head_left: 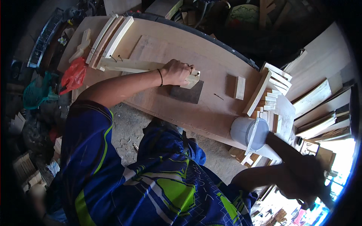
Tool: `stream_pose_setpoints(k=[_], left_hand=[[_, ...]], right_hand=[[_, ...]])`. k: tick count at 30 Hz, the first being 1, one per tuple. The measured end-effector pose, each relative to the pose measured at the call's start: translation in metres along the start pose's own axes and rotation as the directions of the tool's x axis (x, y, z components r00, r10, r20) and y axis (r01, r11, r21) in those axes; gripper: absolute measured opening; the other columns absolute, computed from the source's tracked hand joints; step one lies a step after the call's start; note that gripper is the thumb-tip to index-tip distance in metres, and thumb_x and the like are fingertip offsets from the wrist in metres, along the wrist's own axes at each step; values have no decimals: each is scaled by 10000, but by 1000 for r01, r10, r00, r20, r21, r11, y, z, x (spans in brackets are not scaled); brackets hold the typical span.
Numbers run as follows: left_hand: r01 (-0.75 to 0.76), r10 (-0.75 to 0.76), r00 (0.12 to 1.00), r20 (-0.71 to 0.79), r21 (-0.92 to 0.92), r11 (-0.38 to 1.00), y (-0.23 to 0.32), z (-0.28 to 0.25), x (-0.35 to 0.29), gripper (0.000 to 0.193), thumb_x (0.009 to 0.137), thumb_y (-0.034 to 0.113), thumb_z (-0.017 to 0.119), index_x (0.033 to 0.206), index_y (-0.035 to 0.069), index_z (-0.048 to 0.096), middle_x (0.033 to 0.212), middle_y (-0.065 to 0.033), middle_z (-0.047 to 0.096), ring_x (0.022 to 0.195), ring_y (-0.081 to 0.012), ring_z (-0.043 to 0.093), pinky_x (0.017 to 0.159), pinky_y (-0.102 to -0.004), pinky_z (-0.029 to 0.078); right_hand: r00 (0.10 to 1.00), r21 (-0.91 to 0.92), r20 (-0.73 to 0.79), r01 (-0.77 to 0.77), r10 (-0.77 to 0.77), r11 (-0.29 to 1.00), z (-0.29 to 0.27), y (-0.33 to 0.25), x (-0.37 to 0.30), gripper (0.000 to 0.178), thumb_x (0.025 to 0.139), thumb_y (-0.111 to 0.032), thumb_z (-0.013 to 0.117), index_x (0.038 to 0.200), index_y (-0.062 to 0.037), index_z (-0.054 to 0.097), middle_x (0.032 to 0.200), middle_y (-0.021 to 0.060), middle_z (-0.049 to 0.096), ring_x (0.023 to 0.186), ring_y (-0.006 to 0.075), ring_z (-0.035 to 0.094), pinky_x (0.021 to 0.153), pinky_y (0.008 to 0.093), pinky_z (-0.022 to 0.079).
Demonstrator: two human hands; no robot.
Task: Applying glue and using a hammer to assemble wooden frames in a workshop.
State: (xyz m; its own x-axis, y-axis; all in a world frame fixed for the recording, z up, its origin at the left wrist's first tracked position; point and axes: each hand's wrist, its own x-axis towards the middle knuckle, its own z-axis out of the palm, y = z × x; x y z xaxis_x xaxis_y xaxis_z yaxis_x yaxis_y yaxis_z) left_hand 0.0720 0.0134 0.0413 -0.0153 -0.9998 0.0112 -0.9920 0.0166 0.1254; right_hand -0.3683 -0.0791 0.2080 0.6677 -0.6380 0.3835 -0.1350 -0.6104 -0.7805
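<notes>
My left hand (175, 73) is closed around the right end of a pale wooden strip (130, 65) lying across the workbench. Nails (198, 73) stick up from the strip by my fingers and at its far left end. Under the held end lies a dark flat plate (192, 96). Raised at the lower right, away from the bench, my right hand (305, 175) grips a hammer (281, 147). Shadow and blur darken this hand, and the hammer's head is hard to make out.
On the bench (162, 101) are a short wood block (239, 87), a grey bucket (250, 132) at the right edge and stacked wood pieces (271, 81). Long strips (117, 37) and a red plastic bag (74, 74) sit at the left. Boards lean at the far right.
</notes>
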Motion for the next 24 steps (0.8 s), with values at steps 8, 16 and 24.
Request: stream_pose_setpoints(k=[8,16,24], left_hand=[[-29,29,999,-44,-4,1000,-2,7,-2,474,762,370,745,1040,31,566,887,-167,719,760,-331,725,633,-433,582],[-8,8,999,-31,-24,1000,5,-5,-2,477,736,344,779,1032,39,561,908,-154,720,814,-322,725,677,-439,581],[-62,57,995,-79,-64,996,0,7,1,454,735,303,772,996,13,539,855,-189,711,742,-357,717,653,-460,580]], right_hand=[[785,-478,343,-326,516,815,183,14,21,201,1004,-168,537,1023,30,508,777,287,628,755,412,691,599,475,498],[970,-601,-24,180,-243,779,21,21,-16,553,947,-265,664,1440,-87,488,883,127,692,917,282,692,881,390,523],[997,-469,72,50,-18,882,171,126,-79,249,998,-237,558,1144,-40,522,920,292,684,850,383,713,724,465,565]])
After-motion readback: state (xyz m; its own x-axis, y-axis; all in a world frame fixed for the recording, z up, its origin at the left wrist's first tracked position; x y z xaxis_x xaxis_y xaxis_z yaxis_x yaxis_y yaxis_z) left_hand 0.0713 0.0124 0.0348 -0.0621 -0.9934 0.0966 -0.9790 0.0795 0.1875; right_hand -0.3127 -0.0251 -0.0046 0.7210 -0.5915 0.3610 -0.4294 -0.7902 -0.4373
